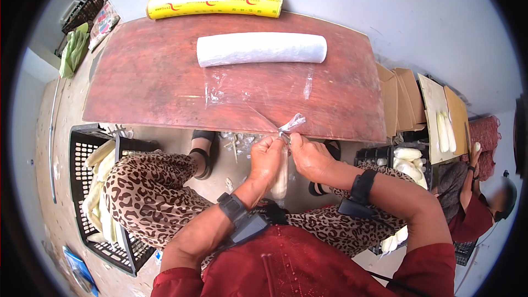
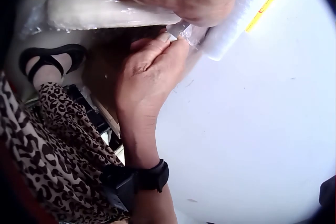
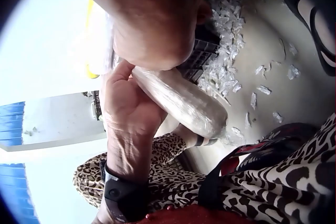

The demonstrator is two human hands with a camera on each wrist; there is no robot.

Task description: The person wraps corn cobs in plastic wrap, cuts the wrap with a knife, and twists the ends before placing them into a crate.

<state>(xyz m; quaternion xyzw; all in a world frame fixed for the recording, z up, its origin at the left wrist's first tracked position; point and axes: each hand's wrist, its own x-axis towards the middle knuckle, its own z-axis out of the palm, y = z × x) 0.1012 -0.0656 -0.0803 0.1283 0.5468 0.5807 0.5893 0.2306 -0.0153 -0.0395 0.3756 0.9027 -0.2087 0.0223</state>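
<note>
A long pale vegetable (image 1: 280,182), like an ear of corn, hangs tip down over the person's lap, wrapped tightly in clear film. At the table's front edge, the left hand (image 1: 266,159) pinches the bunched film at its top end. Close beside it, the right hand (image 1: 311,157) pinches the same twisted neck with thumb and curled fingers. A loose film tail (image 1: 293,122) sticks up between the hands. From there a thin strip (image 1: 264,117) runs out over the tabletop. In the right wrist view the wrapped vegetable (image 3: 184,103) shows shiny and creased; the near hand hides its top.
A white film roll (image 1: 261,49) lies on the red-brown table (image 1: 148,82), film trailing forward; a yellow printed roll (image 1: 214,3) lies behind. Black crates (image 1: 78,181) of pale vegetables flank the knees. Film scraps (image 3: 226,58) litter the floor. Cardboard (image 1: 408,96) and another person (image 1: 473,217) are at right.
</note>
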